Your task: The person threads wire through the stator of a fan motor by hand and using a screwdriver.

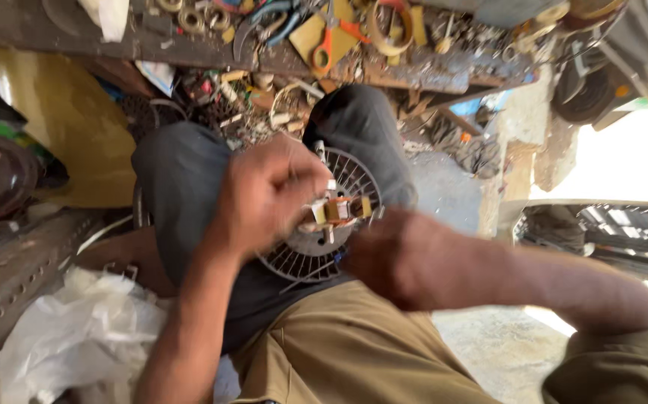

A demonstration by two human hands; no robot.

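Observation:
My left hand point(268, 196) is clenched in a fist, its fingertips pinched on a small motor point(341, 209) with copper windings and a light metal frame. The motor sits at the hub of a round grey wire fan guard point(316, 258), which rests on my lap over dark grey trousers point(182, 179). My right hand point(387, 254) reaches in from the right, blurred, against the lower right edge of the guard just below the motor. Its fingers are hidden, so its grip is unclear.
A cluttered workbench point(413, 71) runs along the top, holding orange-handled scissors point(331, 37), rings, tape rolls and scrap parts. A white plastic bag point(77, 329) lies lower left beside a perforated metal rail point(10, 273). Another dark fan grille point(623, 232) lies at right.

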